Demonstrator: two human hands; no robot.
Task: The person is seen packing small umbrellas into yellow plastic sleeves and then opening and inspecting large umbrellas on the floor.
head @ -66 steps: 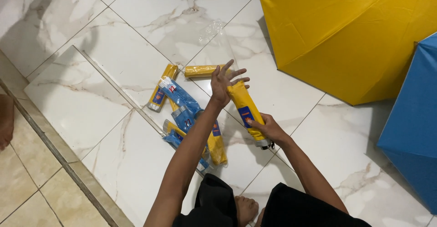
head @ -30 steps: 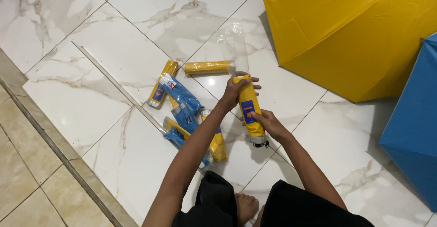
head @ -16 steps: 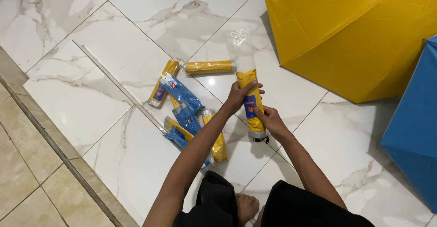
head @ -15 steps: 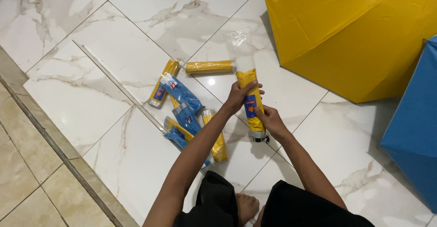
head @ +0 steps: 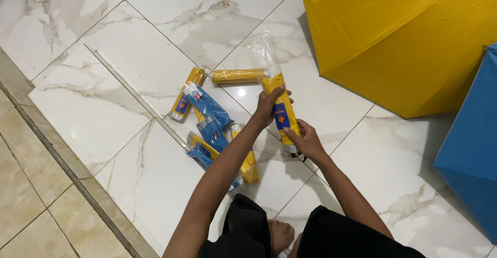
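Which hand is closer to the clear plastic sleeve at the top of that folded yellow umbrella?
Left. The left hand grips the folded yellow umbrella just below the clear plastic sleeve; the right hand holds its lower end, farther away.

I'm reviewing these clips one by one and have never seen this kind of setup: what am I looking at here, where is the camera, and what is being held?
There is no machine here. The single view comes from a camera worn on a person's head, looking down at their own two bare hands over a white marble-pattern tiled floor. The left hand grips the upper part of a folded yellow umbrella whose clear plastic sleeve sticks out at the top; the right hand holds its lower end. On the floor beside them lie more folded umbrellas, yellow and blue. An open yellow umbrella and an open blue umbrella sit to the right.
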